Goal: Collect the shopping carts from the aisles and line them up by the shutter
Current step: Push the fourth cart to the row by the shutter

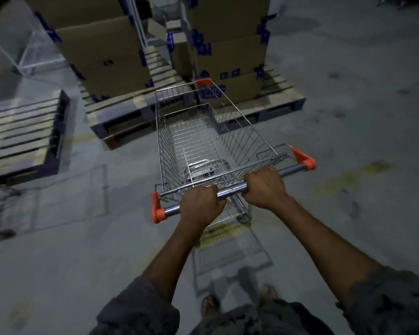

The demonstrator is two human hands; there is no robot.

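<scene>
**Cart nose hard by the pallet, both hands on the bar**

The grey concrete floor (348,117) lies open to the right. To the far left of centre, a wooden pallet (121,112) carries stacked brown cardboard boxes with blue print (102,52). A bare slatted pallet (22,131) sits well apart at the left.

The empty silver wire shopping cart with orange corner caps (203,141) stands in the middle. Its long axis runs straight away from the person, and its far end is just beside the loaded pallet. No shutter shows.

Its steel push bar (232,191) slants, with the right end farther off. The left hand (201,201) and right hand (265,187) each clench it with fingers wrapped over, close together and left of the bar's middle.

With boxes blocking the way ahead, the next move likely calls for swinging the nose right toward the open floor.
</scene>
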